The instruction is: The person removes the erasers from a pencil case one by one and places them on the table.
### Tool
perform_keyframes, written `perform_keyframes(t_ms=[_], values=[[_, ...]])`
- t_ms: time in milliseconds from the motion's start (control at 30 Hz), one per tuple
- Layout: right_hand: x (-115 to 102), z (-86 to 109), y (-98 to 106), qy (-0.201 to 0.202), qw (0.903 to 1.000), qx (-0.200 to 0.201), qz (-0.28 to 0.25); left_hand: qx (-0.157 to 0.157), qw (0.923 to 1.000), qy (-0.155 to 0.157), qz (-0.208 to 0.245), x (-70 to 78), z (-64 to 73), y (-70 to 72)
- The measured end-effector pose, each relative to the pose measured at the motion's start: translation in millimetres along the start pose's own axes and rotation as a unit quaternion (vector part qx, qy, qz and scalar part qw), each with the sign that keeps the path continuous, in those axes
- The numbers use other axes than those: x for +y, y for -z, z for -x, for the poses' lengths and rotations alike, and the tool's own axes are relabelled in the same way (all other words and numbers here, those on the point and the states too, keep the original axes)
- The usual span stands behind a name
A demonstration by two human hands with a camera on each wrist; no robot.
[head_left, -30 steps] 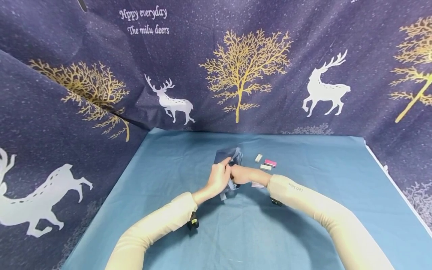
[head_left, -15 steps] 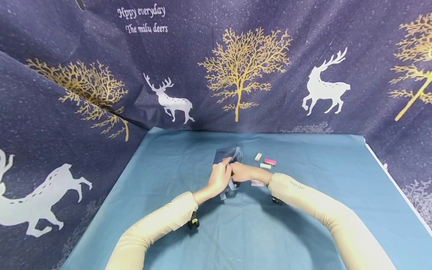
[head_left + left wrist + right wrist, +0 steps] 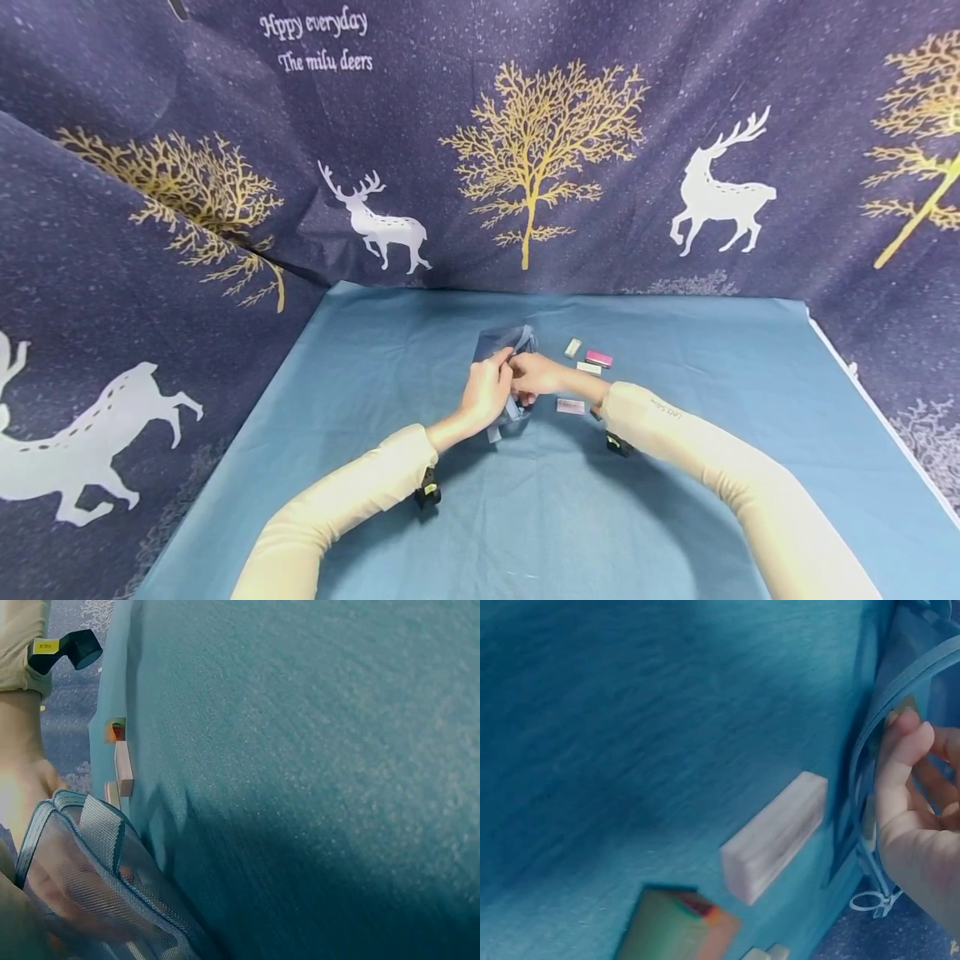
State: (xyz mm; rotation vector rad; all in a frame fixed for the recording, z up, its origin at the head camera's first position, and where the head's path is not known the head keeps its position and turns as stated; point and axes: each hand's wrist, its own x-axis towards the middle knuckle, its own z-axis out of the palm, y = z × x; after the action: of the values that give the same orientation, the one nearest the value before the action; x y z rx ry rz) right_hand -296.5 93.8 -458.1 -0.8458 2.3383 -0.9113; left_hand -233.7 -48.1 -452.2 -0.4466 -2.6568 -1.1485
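A blue mesh zipper pouch [image 3: 497,340] is held up by my left hand [image 3: 484,393], which grips its side near the opening. My right hand [image 3: 534,375] reaches into the pouch's mouth. Through the mesh [image 3: 82,877] in the left wrist view, its fingers show inside. In the right wrist view, the right thumb and fingers are loosely bent within the zipper rim [image 3: 862,750], and a small tan-green piece [image 3: 906,706] lies right at the fingertips. A pale pink block [image 3: 776,836], shaped like an eraser, lies on the cloth beside the pouch.
Several small eraser-like blocks lie right of the pouch: a white one [image 3: 573,347], a bright pink one [image 3: 598,358] and another white one [image 3: 588,367]. A green-orange block [image 3: 676,930] is near the right wrist. A blue cloth [image 3: 420,350] covers the table; a patterned curtain [image 3: 615,242] stands behind.
My right hand has loosened from a fist-like curl and shifted slightly up at the pouch's mouth, uncovering more of the pink block below its wrist. My left hand keeps its grip.
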Motion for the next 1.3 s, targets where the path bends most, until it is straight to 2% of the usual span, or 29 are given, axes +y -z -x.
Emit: perform_keyframes(t_ms=[133, 267, 533, 633, 833, 1100, 1300], values=[[4, 2.2, 0, 0.001, 0.9999, -0.011, -0.011, -0.007, 0.9999, 0.003, 0.008, -1.4, 1.3, -1.2], [3, 5.0, 2, 0.016, 0.9995, -0.016, 0.024, -0.015, 0.9997, 0.0, 0.018, -1.8, 2.4, -1.3], [1, 4.9, 0, 0.066, 0.9921, 0.016, 0.106, -0.018, 0.9996, 0.008, 0.021, -1.4, 3.2, -0.2], [2, 4.1, 0, 0.085, 0.9888, 0.031, 0.119, -0.022, 0.9994, 0.011, 0.023, -1.1, 3.8, -0.2], [4, 5.6, 4, 0.1, 0.9875, 0.047, 0.113, -0.014, 0.9998, 0.005, 0.015, 0.0, 1.9, 1.0], [8, 12.7, 8, 0.091, 0.993, 0.024, 0.071, -0.022, 0.9993, 0.017, 0.025, 1.3, 1.3, 1.3], [11, 19.3, 13, 0.103, 0.9924, 0.026, 0.063, -0.023, 0.9994, 0.017, 0.017, 1.4, -2.5, 4.7]])
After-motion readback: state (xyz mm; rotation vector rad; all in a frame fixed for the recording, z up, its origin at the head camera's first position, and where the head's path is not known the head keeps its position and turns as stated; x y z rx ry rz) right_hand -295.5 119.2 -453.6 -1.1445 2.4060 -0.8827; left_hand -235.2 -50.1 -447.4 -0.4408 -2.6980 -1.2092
